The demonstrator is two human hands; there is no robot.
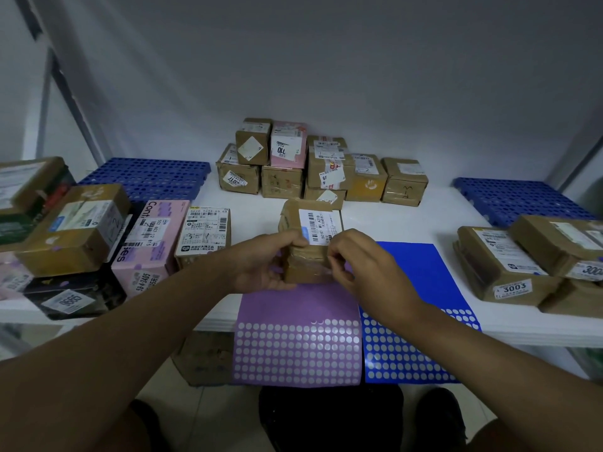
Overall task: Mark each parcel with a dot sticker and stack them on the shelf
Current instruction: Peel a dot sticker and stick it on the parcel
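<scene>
A small brown taped parcel (310, 236) with a white barcode label stands on the white shelf (408, 220), in the middle near the front. My left hand (264, 262) grips its left side. My right hand (352, 259) has its fingertips pinched together against the parcel's front right face; whether a sticker is between them I cannot tell. A purple dot-sticker sheet (298, 337) lies below the parcel and hangs over the shelf edge. A blue dot-sticker sheet (414, 321) lies to its right. A stack of brown and pink parcels (313, 164) stands against the back wall.
Several parcels (98, 236), brown, pink and black, crowd the left of the shelf. Brown parcels (528, 262) sit at the right. Blue perforated mats lie at back left (146, 177) and back right (518, 200). A cardboard box (202, 357) stands under the shelf.
</scene>
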